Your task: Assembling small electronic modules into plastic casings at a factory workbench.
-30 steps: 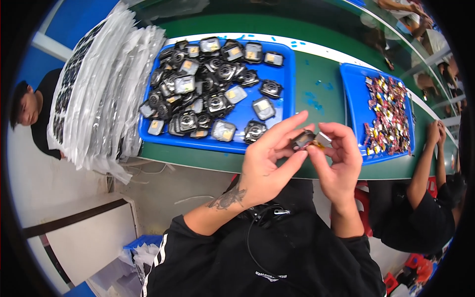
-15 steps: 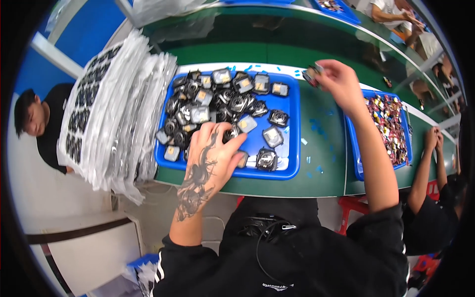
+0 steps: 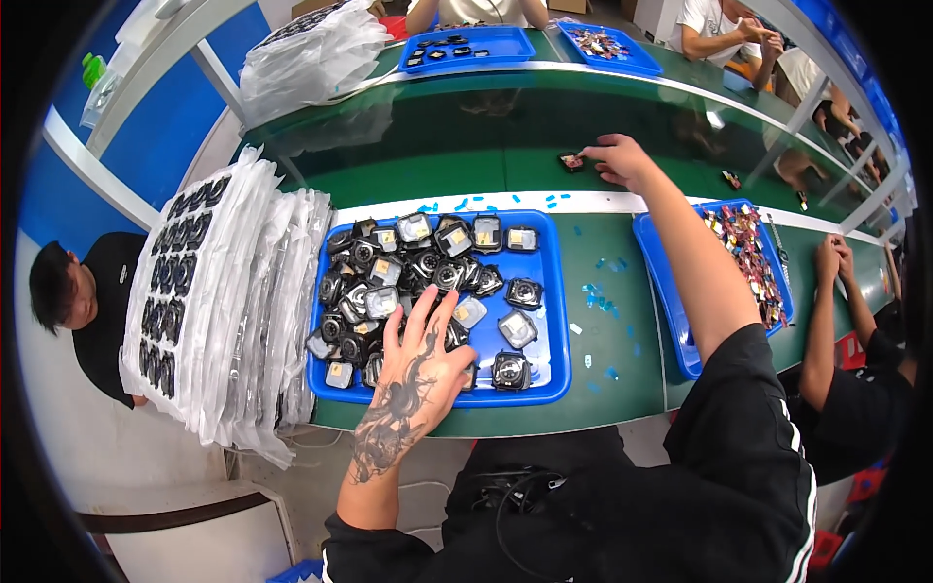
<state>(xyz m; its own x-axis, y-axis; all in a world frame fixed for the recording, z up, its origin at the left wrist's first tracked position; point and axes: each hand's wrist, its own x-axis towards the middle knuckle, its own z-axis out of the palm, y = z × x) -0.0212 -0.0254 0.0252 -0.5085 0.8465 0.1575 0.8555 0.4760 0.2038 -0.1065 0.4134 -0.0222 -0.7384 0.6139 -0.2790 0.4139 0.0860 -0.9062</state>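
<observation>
My left hand (image 3: 418,369), tattooed on its back, rests over a blue tray (image 3: 544,253) with its fingers spread on a heap of black watch cases (image 3: 423,262). It grips none that I can see; what lies under the palm is hidden. Several cases show clear or grey faces with pale yellow patches. My right hand (image 3: 622,162) reaches far out over the dark green strip beyond the white ledge. Its index finger points at a small dark watch case (image 3: 571,162) lying there, at or just off its edge, and the other fingers are loosely bent and apart.
A stack of plastic-wrapped sheets of black parts (image 3: 228,301) stands left of the tray. At the right, another blue tray (image 3: 671,311) holds small red and gold parts (image 3: 748,253). Blue film scraps (image 3: 601,296) litter the green table. Co-workers sit opposite, left and right.
My right hand has moved outward, and the watch case it held now lies on the green strip, let go. My left hand stays on the heap. The view has tilted up.
</observation>
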